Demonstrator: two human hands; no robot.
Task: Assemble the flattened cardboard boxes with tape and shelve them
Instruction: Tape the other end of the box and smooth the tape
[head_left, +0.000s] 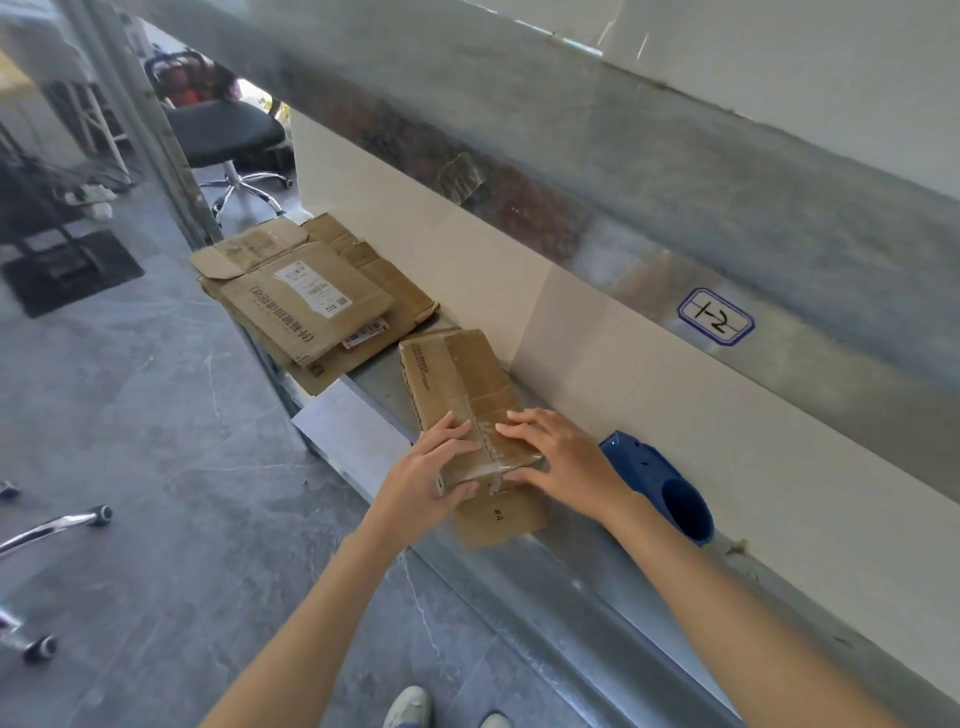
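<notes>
A small assembled cardboard box (462, 384) lies on the metal shelf (571, 566), with clear tape along its top seam. My left hand (431, 475) grips its near left corner, thumb underneath. My right hand (561, 457) presses flat on the near right top, fingers spread over the tape. Beneath the box's near end a cardboard flap marked "#4" (501, 519) sticks out. Farther along the shelf lies a pile of flattened cardboard boxes (311, 296) with shipping labels.
A blue tape dispenser (660, 483) rests on the shelf right of the box, against the white back wall. A white sheet (348, 431) hangs over the shelf edge. An upper shelf rail carries a label (716, 316). Office chairs (228, 135) stand on the grey floor.
</notes>
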